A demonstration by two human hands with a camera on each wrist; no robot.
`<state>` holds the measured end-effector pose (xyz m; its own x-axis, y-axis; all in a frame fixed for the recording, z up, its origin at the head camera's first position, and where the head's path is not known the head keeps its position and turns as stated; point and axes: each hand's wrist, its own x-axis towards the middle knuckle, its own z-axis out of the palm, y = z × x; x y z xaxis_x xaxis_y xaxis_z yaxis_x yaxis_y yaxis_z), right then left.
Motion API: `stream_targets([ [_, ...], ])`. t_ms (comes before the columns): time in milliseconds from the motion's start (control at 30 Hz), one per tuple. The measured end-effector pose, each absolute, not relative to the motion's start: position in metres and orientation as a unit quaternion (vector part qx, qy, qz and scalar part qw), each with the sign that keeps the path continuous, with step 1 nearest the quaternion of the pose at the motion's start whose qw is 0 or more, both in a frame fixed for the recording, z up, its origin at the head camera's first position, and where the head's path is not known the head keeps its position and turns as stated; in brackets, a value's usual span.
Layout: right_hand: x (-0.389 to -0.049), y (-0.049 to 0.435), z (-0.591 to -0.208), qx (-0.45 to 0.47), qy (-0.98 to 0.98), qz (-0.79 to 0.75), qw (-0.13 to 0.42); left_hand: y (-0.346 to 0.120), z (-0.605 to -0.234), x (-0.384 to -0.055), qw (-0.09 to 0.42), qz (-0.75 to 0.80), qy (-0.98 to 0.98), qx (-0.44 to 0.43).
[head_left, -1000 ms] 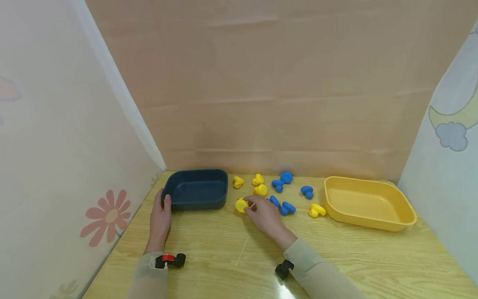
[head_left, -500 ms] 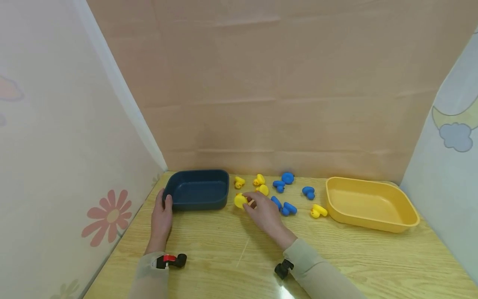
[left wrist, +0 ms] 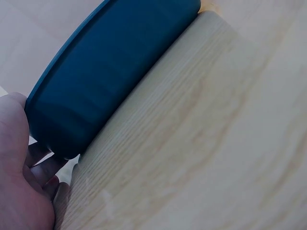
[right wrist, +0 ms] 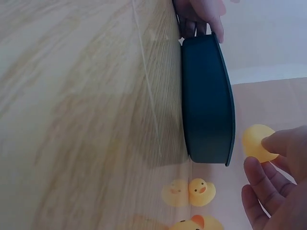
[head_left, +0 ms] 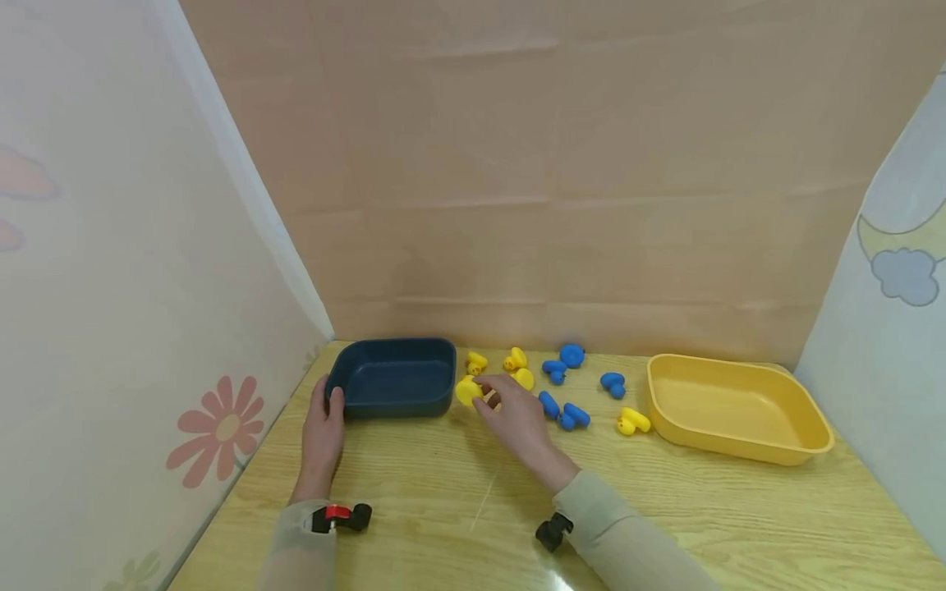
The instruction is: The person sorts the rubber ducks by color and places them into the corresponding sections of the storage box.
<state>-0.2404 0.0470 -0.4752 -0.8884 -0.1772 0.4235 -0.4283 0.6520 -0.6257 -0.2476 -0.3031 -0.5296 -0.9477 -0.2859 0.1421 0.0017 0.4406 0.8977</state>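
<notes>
My left hand (head_left: 323, 432) grips the left end of a dark blue tray (head_left: 402, 405), its thumb by the rim and its fingers against the outer wall, as the left wrist view shows. Between thumb and fingertips, my right hand (head_left: 520, 420) pinches a yellow rubber duck (head_left: 467, 391). This duck is just right of the tray's near right corner, flat base facing the head camera. The right wrist view has the pinched duck (right wrist: 254, 140) above the level of the tray rim. Behind that hand are more yellow rubber ducks (head_left: 515, 358), one partly covered by its fingers.
Several blue rubber ducks (head_left: 575, 415) lie scattered in the middle of the wooden table (head_left: 458, 509). To the right stands a yellow tray (head_left: 739, 444), with a lone yellow duck (head_left: 633, 420) at its left side. Brown paper (head_left: 443, 164) covers the back.
My right hand has lifted the yellow duck off the table and carried it slightly up and left toward the dark blue tray. The left hand keeps its grip on the tray.
</notes>
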Motion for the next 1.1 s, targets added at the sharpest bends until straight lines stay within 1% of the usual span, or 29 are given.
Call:
stream_targets([
  [133, -0.242, 0.042, -0.472, 0.17, -0.89, 0.387, 0.171, -0.303, -0.53, -0.248, 0.139, -0.524, -0.836, 0.085],
  [500, -0.25, 0.025, -0.465, 0.166, -0.885, 0.408, 0.15, -0.302, -0.527, -0.248, 0.144, -0.513, -0.841, 0.09],
  [867, -0.26, 0.011, -0.465, 0.178, -0.876, 0.42, 0.159, -0.303, -0.53, -0.25, 0.15, -0.518, -0.837, 0.086],
  [1100, -0.263, 0.002, -0.468, 0.151, -0.861, 0.467, 0.133, -0.304, -0.532, -0.253, 0.155, -0.52, -0.835, 0.091],
])
